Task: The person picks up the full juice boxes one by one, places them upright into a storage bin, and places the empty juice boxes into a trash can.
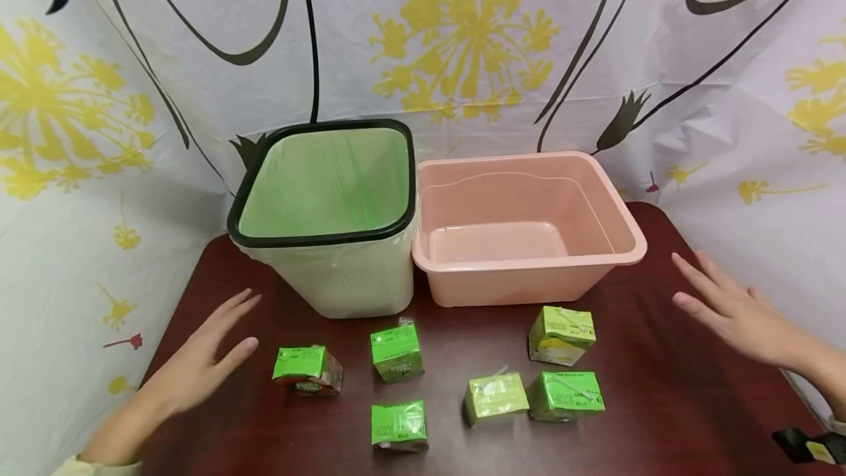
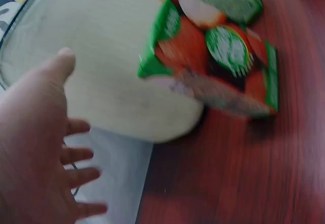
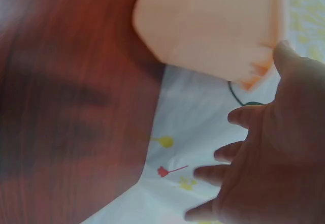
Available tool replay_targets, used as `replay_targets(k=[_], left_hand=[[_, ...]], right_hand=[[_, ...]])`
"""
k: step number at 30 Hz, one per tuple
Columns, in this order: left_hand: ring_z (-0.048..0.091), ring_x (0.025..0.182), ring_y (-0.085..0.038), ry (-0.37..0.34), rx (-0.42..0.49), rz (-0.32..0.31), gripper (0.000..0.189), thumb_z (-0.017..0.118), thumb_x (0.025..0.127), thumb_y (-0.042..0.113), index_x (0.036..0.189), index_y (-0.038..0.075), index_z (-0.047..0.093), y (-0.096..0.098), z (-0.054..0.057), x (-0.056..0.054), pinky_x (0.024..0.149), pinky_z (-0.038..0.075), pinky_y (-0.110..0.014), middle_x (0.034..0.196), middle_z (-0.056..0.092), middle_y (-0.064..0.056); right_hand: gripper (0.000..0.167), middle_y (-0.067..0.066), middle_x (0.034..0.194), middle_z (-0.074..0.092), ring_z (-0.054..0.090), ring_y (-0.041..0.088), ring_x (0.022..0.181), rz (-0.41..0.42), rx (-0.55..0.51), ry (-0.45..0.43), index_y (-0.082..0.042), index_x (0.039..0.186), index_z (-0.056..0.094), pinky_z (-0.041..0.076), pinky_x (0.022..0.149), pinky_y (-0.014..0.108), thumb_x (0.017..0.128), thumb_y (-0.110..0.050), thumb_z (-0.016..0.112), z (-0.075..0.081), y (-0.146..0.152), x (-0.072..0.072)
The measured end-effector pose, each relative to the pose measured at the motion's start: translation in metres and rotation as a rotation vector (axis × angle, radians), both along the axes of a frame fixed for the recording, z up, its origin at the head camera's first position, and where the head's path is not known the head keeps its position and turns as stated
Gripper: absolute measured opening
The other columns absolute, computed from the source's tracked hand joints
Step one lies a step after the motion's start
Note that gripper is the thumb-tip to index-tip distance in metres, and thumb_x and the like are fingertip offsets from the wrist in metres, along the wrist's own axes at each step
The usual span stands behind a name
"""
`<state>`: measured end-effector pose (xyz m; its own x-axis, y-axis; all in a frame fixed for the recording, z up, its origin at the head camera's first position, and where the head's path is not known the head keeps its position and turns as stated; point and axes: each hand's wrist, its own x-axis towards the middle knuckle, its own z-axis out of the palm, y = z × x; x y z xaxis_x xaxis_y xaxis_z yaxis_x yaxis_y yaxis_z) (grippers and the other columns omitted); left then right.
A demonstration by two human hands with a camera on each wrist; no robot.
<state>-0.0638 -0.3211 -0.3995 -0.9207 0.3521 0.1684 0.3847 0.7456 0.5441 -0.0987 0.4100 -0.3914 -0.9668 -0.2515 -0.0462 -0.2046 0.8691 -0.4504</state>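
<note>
My left hand (image 1: 198,369) hovers over the table's left side with fingers straight and nothing in it. Nearest to it is a green-topped drink carton with a brown-red side (image 1: 308,371), which fills much of the left wrist view (image 2: 213,56). On the right, my right hand (image 1: 740,314) is held out with fingers spread, also holding nothing. Two green cartons, one farther back (image 1: 396,352) and one nearer (image 1: 399,424), lie mid-table. Farther right are a pale yellow-green carton (image 1: 497,397), a green carton (image 1: 565,395) and a yellow-sided carton (image 1: 562,335).
A pale bin with a black rim (image 1: 322,239) stands at the back left, beside a pink plastic tub (image 1: 529,264). Both rest on a dark red wooden table (image 1: 264,439). White cloth with yellow flowers (image 1: 472,28) hangs behind and at both sides.
</note>
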Motion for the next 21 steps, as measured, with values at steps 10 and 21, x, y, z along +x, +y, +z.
replay_targets(k=[10,21], left_hand=[[0.038,0.140,0.002,0.000,0.222,-0.148,0.062,0.066,0.094,-0.001,0.151,0.013,0.048,0.022,0.002,0.003,0.108,0.026,-0.009,0.149,0.052,-0.005],[0.044,0.141,-0.013,-0.173,0.461,-0.267,0.081,0.077,0.080,-0.008,0.153,0.007,0.044,0.037,-0.038,0.004,0.109,0.035,-0.017,0.150,0.049,-0.021]], right_hand=[[0.050,-0.021,0.148,0.039,0.029,-0.027,0.120,0.062,-0.282,-0.022,0.012,0.155,0.024,0.026,0.094,0.000,0.114,-0.017,0.025,0.027,-0.003,-0.029],[0.031,-0.017,0.112,0.066,0.067,0.002,0.097,0.025,-0.665,-0.210,-0.037,0.126,0.051,0.060,0.074,0.027,0.114,-0.024,0.025,0.043,-0.017,-0.072]])
